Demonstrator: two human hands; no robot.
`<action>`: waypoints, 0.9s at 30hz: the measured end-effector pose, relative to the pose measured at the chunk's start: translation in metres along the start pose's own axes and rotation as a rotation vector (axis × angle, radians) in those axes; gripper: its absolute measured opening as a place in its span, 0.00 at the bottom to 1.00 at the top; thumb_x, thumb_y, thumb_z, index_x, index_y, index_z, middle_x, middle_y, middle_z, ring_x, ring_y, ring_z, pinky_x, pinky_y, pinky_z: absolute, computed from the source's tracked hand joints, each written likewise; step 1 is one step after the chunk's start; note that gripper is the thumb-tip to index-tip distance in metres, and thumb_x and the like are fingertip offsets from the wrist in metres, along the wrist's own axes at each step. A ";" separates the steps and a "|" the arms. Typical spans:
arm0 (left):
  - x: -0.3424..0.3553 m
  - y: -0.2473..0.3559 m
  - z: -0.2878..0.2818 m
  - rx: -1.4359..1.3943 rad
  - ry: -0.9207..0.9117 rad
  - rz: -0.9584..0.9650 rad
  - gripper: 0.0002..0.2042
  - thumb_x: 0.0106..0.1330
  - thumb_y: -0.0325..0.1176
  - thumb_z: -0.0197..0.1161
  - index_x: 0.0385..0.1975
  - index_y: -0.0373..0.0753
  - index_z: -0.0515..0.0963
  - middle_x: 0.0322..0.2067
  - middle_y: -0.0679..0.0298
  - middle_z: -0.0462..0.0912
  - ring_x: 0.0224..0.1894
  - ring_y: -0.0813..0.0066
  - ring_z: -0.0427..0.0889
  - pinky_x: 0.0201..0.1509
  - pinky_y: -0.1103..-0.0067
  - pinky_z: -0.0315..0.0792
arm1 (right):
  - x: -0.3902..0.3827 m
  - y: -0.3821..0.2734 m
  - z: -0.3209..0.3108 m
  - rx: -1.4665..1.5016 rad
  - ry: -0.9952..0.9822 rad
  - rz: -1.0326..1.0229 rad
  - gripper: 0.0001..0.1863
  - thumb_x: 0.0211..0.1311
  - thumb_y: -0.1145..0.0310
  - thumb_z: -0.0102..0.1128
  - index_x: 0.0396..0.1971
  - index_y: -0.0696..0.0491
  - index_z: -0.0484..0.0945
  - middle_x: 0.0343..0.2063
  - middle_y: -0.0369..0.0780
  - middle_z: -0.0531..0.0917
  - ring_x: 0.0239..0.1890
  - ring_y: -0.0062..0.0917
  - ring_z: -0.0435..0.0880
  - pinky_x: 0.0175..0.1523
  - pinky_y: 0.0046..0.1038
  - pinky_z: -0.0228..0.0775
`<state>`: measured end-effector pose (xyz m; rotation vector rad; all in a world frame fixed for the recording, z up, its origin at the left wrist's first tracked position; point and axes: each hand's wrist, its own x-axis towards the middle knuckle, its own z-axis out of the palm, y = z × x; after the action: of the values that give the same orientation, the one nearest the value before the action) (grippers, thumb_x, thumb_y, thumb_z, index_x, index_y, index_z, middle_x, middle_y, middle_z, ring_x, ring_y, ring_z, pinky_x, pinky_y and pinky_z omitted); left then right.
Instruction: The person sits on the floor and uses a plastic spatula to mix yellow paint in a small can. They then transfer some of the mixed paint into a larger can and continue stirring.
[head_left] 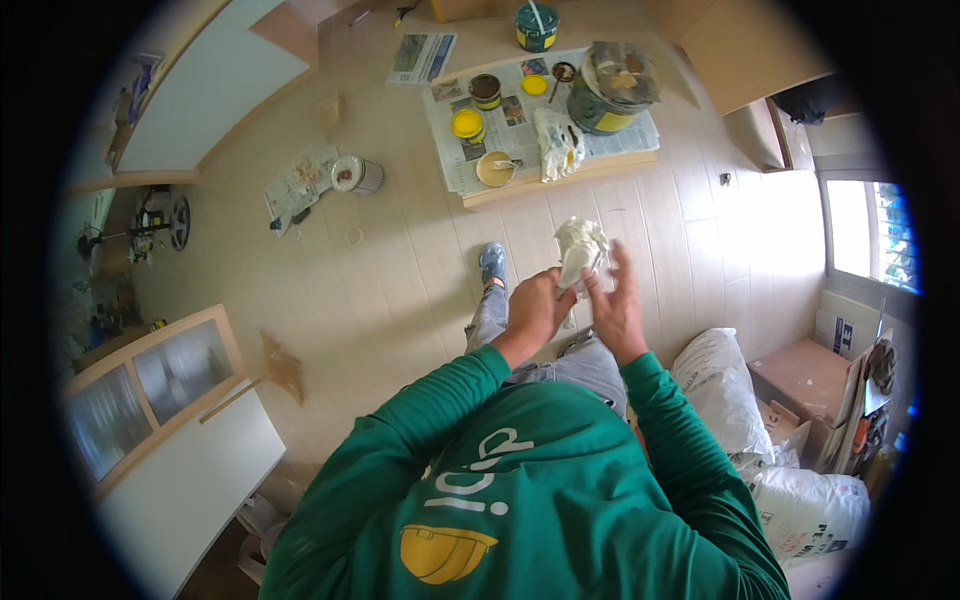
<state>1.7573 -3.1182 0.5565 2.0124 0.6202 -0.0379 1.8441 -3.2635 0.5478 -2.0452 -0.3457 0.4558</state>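
Observation:
A crumpled white cloth [582, 247] is bunched up in front of me, above the floor. My left hand [538, 308] is closed on its lower end, with the fingers curled and the thumb pressed in. My right hand [617, 312] is at the cloth's right side, its fingers stretched apart and slightly blurred; the thumb lies close against the cloth, and I cannot tell if it presses on it. A similar stained white cloth [556, 150] lies at the near edge of the newspaper-covered board [560, 176] beyond my hands.
On the board stand a yellow tin [467, 125], a brown tin [485, 92], a tan bowl [495, 169] and a large green bucket [603, 112]. A smaller bucket [537, 28] stands behind. Left on the floor is a white can [357, 175]. White sacks [722, 390] lie at right.

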 end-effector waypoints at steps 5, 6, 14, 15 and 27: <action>0.045 -0.047 -0.002 -0.166 -0.095 0.120 0.17 0.72 0.37 0.72 0.54 0.32 0.86 0.47 0.40 0.90 0.47 0.43 0.91 0.49 0.60 0.84 | 0.055 0.029 0.057 0.220 -0.107 0.284 0.25 0.88 0.59 0.52 0.74 0.57 0.72 0.53 0.50 0.88 0.54 0.35 0.86 0.61 0.36 0.78; 0.054 -0.052 -0.009 -0.268 -0.075 0.086 0.18 0.73 0.37 0.72 0.57 0.32 0.86 0.48 0.42 0.91 0.46 0.47 0.92 0.49 0.62 0.84 | 0.069 0.043 0.060 0.219 -0.059 0.292 0.24 0.89 0.59 0.50 0.73 0.57 0.73 0.51 0.49 0.89 0.52 0.33 0.86 0.60 0.35 0.79; 0.200 -0.119 0.068 -1.619 0.376 -0.871 0.20 0.79 0.51 0.70 0.63 0.48 0.82 0.50 0.71 0.84 0.44 0.76 0.80 0.51 0.75 0.75 | 0.198 0.017 0.026 0.142 -0.185 0.276 0.26 0.85 0.68 0.50 0.78 0.50 0.70 0.52 0.42 0.86 0.44 0.23 0.85 0.49 0.28 0.82; 0.213 -0.115 0.071 -1.695 0.440 -0.884 0.21 0.79 0.51 0.70 0.64 0.49 0.81 0.52 0.70 0.83 0.46 0.76 0.80 0.53 0.74 0.74 | 0.211 0.008 0.026 0.118 -0.226 0.260 0.26 0.85 0.69 0.50 0.79 0.50 0.70 0.53 0.43 0.87 0.45 0.23 0.85 0.50 0.28 0.82; 0.289 -0.105 0.088 -2.071 0.988 -0.879 0.14 0.78 0.46 0.70 0.54 0.47 0.82 0.45 0.73 0.84 0.40 0.78 0.82 0.43 0.75 0.74 | 0.295 0.015 0.037 -0.140 -0.490 0.078 0.27 0.84 0.64 0.52 0.78 0.51 0.72 0.60 0.49 0.87 0.57 0.31 0.87 0.63 0.33 0.78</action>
<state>1.9824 -3.0332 0.3452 -0.4296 1.2487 0.7628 2.0903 -3.1186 0.4660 -2.0695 -0.6049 1.0106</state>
